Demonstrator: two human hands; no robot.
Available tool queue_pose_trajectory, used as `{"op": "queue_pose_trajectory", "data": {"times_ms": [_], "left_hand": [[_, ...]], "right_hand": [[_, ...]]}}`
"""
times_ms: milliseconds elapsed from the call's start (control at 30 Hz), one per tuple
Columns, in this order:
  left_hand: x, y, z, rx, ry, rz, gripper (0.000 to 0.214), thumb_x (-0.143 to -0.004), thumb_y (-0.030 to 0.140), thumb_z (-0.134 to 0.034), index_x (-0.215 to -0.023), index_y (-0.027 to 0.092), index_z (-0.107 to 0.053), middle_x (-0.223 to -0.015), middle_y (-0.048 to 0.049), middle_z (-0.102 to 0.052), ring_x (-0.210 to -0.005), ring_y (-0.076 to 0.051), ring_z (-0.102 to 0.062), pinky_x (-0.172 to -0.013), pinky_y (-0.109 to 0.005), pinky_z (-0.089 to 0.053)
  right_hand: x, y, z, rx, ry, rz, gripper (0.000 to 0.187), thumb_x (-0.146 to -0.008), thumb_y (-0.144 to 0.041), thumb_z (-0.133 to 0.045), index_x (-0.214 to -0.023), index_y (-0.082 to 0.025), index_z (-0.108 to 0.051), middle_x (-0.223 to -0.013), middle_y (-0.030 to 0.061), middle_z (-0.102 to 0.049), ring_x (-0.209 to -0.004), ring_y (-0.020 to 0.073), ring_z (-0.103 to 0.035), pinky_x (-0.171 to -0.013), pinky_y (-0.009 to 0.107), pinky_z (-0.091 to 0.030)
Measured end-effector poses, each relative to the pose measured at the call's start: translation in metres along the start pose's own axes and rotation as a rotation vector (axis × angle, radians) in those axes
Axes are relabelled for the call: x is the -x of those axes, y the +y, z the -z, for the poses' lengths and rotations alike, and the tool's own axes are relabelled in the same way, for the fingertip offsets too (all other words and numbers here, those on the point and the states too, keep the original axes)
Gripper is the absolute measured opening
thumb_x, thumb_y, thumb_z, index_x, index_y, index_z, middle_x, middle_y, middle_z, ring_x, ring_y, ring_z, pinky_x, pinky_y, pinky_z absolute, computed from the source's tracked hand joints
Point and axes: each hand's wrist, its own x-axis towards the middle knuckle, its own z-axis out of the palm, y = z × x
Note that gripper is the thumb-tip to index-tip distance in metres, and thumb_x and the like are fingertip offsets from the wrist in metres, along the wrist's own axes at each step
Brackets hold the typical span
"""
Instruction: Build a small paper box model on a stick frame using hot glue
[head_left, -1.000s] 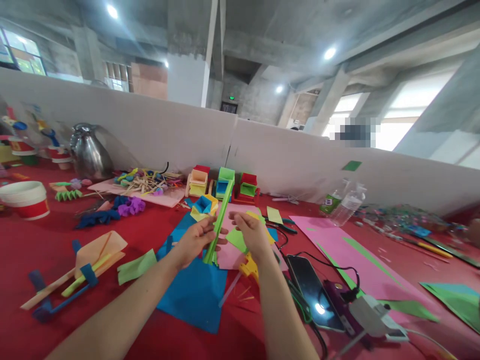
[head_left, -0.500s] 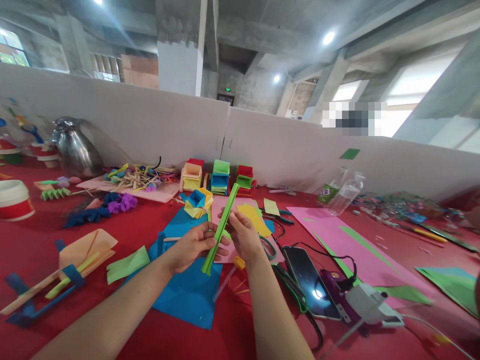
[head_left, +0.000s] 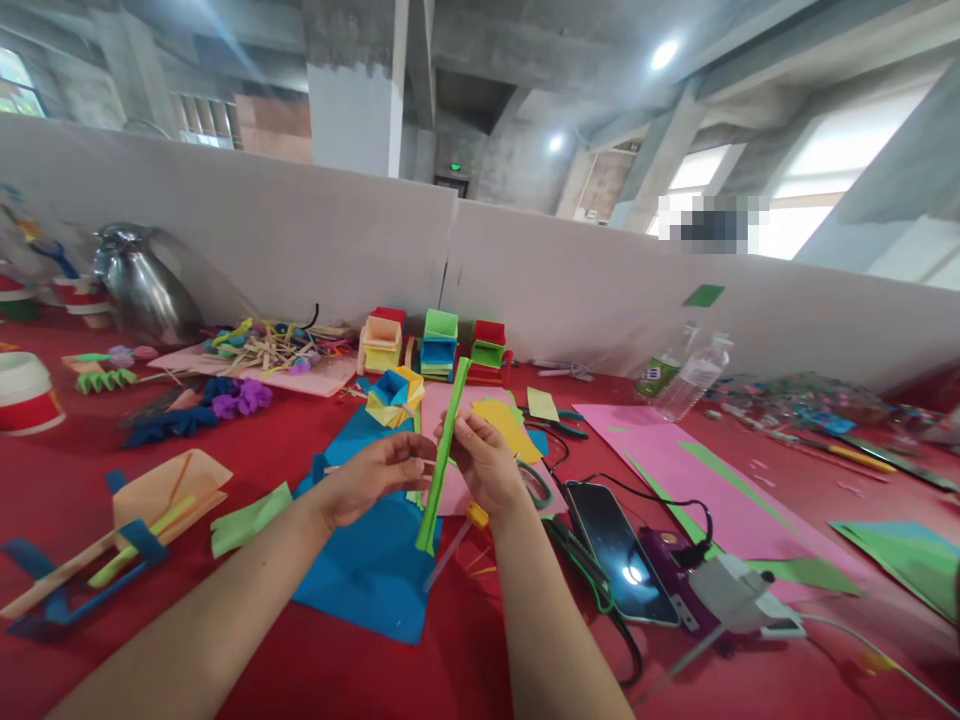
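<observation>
Both my hands hold a long, narrow folded strip of green paper (head_left: 442,450) upright above the red table (head_left: 90,600). My left hand (head_left: 371,478) pinches the strip's middle from the left. From the right, my right hand (head_left: 484,462) grips it at about the same height, fingers closed on it. Under my hands lie a blue sheet (head_left: 371,560) and a pink sheet (head_left: 454,490). A yellow glue gun (head_left: 474,517) lies just below my right wrist.
A phone (head_left: 619,560), cables and a grey power adapter (head_left: 739,595) lie to the right, with a large pink sheet (head_left: 705,490) and two bottles (head_left: 686,385) beyond. Small paper boxes (head_left: 439,345) stand by the white partition. A metal kettle (head_left: 146,285), sticks and paper crafts fill the left.
The green strip has turned more upright and shifted slightly right in my hands. The view has drifted a little, so things on the table sit lower left than before.
</observation>
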Motion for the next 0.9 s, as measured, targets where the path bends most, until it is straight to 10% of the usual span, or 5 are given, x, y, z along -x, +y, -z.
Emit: {"op": "queue_pose_trajectory", "data": {"times_ms": [200,467,900], "left_hand": [[-0.002,0.013,0.012,-0.057,0.25,-0.167,0.033,-0.071,0.038,-0.064,-0.096,0.018,-0.062,-0.093,-0.0064,-0.063,-0.087,-0.019,-0.058,-0.077,-0.031,-0.043],[-0.001,0.018,0.014,-0.03,0.404,-0.049,0.031,-0.061,0.038,-0.071,-0.084,0.019,-0.062,-0.081,-0.0013,-0.061,-0.077,-0.018,-0.056,-0.065,-0.033,-0.046],[-0.006,0.013,0.009,-0.142,0.529,-0.112,0.029,-0.059,0.04,-0.067,-0.074,0.017,-0.06,-0.063,0.0023,-0.055,-0.062,-0.012,-0.052,-0.052,-0.022,-0.044]], "right_hand": [[0.001,0.007,-0.005,0.105,-0.079,-0.146,0.019,-0.069,-0.034,-0.068,-0.072,-0.017,-0.061,-0.061,-0.0031,-0.056,-0.057,0.0077,-0.049,-0.058,0.02,-0.038],[0.002,0.018,-0.006,0.173,-0.177,-0.283,0.022,-0.067,-0.034,-0.07,-0.076,-0.016,-0.061,-0.067,-0.0023,-0.057,-0.06,0.0079,-0.051,-0.061,0.021,-0.037],[0.0,0.018,-0.023,0.599,-0.088,-0.102,0.024,-0.066,-0.037,-0.066,-0.063,-0.015,-0.057,-0.054,-0.0063,-0.042,-0.05,0.0061,-0.032,-0.047,0.021,-0.022]]}}
